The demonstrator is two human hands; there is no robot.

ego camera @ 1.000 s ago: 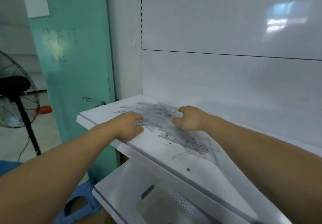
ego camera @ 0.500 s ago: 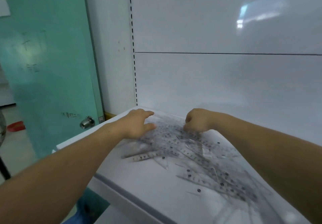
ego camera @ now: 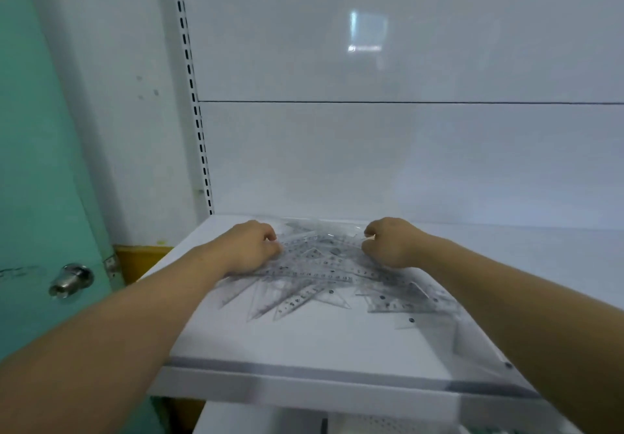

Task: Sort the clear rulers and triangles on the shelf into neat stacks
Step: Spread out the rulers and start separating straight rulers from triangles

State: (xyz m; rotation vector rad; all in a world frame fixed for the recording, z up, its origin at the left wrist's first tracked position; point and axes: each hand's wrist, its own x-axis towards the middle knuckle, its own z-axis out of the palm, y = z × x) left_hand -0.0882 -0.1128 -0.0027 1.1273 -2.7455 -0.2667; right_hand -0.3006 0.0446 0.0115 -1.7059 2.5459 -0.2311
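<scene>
Clear plastic rulers and triangles lay in one jumbled, overlapping pile mid-way across the white metal shelf, spilling toward 4 o'clock. Single pieces were blurred and hard to separate. Left hand sat on the pile's 10 o'clock edge, right hand on its 2 o'clock edge, both with fingers curled. Fingertips were hidden, so couldn't tell if either gripped a piece. Right forearm covered the shelf's 4 o'clock corner.
</scene>
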